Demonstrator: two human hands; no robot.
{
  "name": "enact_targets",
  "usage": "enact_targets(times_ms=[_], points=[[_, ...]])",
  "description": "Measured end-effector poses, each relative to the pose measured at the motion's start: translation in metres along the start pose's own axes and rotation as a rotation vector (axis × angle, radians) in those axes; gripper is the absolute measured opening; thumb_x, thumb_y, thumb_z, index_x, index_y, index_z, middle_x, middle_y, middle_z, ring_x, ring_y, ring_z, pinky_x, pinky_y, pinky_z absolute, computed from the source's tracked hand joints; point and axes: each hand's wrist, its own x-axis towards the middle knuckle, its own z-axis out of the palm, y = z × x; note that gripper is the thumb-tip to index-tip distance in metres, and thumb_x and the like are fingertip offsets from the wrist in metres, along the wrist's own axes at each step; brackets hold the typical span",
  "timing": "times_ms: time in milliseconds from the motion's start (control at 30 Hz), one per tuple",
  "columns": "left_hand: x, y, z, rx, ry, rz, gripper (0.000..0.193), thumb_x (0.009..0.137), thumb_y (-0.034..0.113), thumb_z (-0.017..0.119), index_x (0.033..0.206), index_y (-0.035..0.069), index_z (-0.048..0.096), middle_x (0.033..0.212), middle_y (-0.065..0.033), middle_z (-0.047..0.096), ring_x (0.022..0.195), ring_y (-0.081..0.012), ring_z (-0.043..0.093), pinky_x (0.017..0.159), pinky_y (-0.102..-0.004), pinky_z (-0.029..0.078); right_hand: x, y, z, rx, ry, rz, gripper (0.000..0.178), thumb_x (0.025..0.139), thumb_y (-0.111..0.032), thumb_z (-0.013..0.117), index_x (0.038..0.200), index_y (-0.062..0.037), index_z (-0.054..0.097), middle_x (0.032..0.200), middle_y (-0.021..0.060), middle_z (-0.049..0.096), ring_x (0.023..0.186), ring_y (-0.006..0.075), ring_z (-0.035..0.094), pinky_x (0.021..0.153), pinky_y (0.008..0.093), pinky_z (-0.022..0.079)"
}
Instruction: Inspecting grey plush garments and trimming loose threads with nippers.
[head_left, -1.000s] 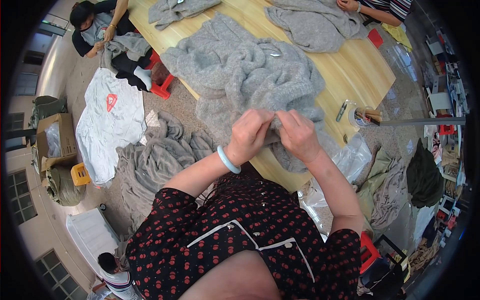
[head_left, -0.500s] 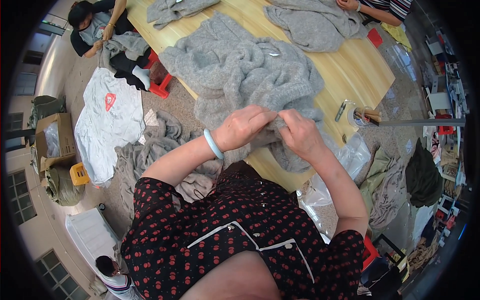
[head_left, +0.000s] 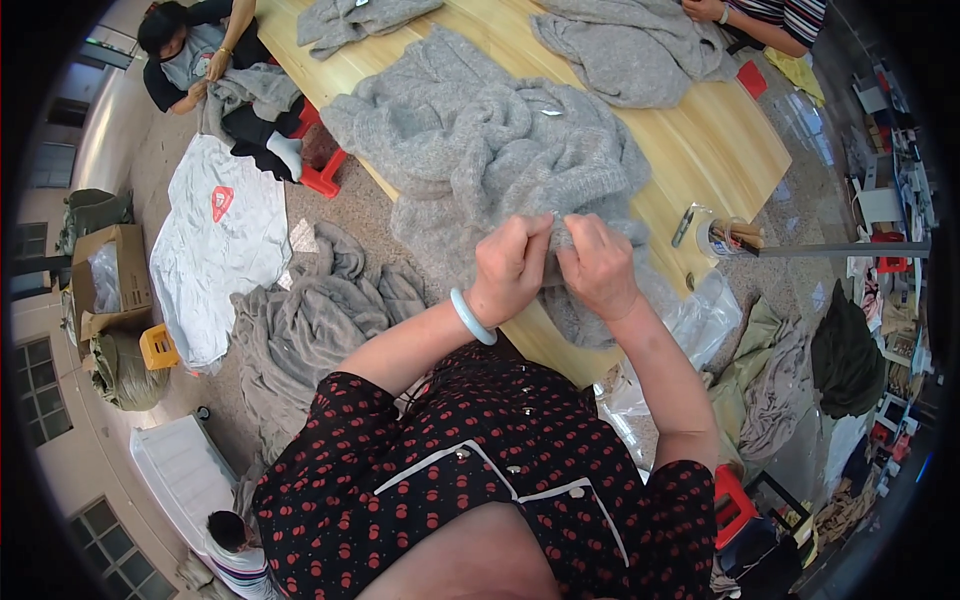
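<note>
A heap of fuzzy grey knitted garment [head_left: 500, 130] lies bunched over the near end of the wooden table, with a small white label on it. My left hand [head_left: 510, 262], with a pale bangle at its wrist, is closed, thumb and fingertips pinched close to the knit. What it pinches is too small to make out. Right beside it, my right hand [head_left: 600, 265] is closed on a fold of the same garment, knuckles up. The two sets of fingertips nearly meet. Part of the knit hangs below my hands at the table edge.
More grey knits [head_left: 635, 50] lie farther up the table [head_left: 735, 150]. A clear tub of sticks [head_left: 735, 238] stands at the right edge. Grey cloth [head_left: 310, 335] and a white sheet [head_left: 220, 240] cover floor at left. Co-workers [head_left: 200, 60] sit at far left and far right.
My left hand has turned, its fingers now curled in with knuckles up, and its forearm has shifted right. The right hand has stayed almost in place, still at the knit.
</note>
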Motion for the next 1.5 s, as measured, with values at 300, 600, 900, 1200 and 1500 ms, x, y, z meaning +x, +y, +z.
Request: enact_targets(times_ms=[300, 600, 900, 1200, 1500], points=[[-0.011, -0.013, 0.004, 0.005, 0.009, 0.040, 0.015, 0.072, -0.006, 0.057, 0.085, 0.001, 0.054, 0.066, -0.0125, 0.053, 0.055, -0.0266, 0.053, 0.050, -0.0324, 0.042, -0.009, -0.005, 0.016, -0.005, 0.032, 0.133, 0.017, 0.068, 0.000, 0.053, 0.085, 0.0025, 0.052, 0.074, 0.0154, 0.055, 0.061, 0.0300, 0.056, 0.052, 0.0354, 0.046], [0.000, -0.031, -0.012, 0.089, -0.261, 0.303, 0.026, 0.065, -0.005, 0.056, 0.091, 0.000, 0.054, 0.075, -0.0111, 0.053, 0.066, -0.0260, 0.053, 0.059, -0.0326, 0.044, -0.003, -0.002, 0.006, 0.223, 0.039, 0.245, 0.024, 0.067, 0.005, 0.050, 0.091, 0.0008, 0.055, 0.083, 0.0162, 0.058, 0.073, 0.0322, 0.058, 0.063, 0.0363, 0.047], [0.006, -0.013, -0.015, -0.003, -0.320, 0.286, 0.021, 0.071, -0.008, 0.055, 0.091, -0.001, 0.053, 0.077, -0.0110, 0.053, 0.066, -0.0233, 0.054, 0.059, -0.0309, 0.045, -0.009, 0.000, 0.007, 0.172, 0.144, 0.185, 0.025, 0.064, 0.006, 0.051, 0.088, -0.0007, 0.054, 0.075, 0.0138, 0.056, 0.064, 0.0296, 0.056, 0.056, 0.0348, 0.045], [0.007, -0.006, -0.018, -0.131, -0.303, -0.200, 0.018, 0.073, -0.003, 0.058, 0.091, -0.001, 0.055, 0.077, -0.0095, 0.054, 0.064, -0.0164, 0.054, 0.057, -0.0272, 0.044, -0.008, -0.002, 0.005, 0.207, 0.201, 0.184, 0.029, 0.063, 0.005, 0.056, 0.091, -0.0014, 0.054, 0.081, 0.0123, 0.057, 0.069, 0.0283, 0.057, 0.058, 0.0335, 0.047], [0.022, -0.006, -0.022, 0.033, -0.305, 0.121, 0.018, 0.070, -0.007, 0.056, 0.087, -0.001, 0.057, 0.077, -0.0098, 0.053, 0.069, -0.0235, 0.053, 0.059, -0.0301, 0.043, 0.000, 0.004, -0.008, 0.120, 0.160, 0.008, 0.033, 0.062, 0.010, 0.055, 0.093, -0.0008, 0.055, 0.083, 0.0129, 0.058, 0.072, 0.0264, 0.058, 0.059, 0.0308, 0.047]])
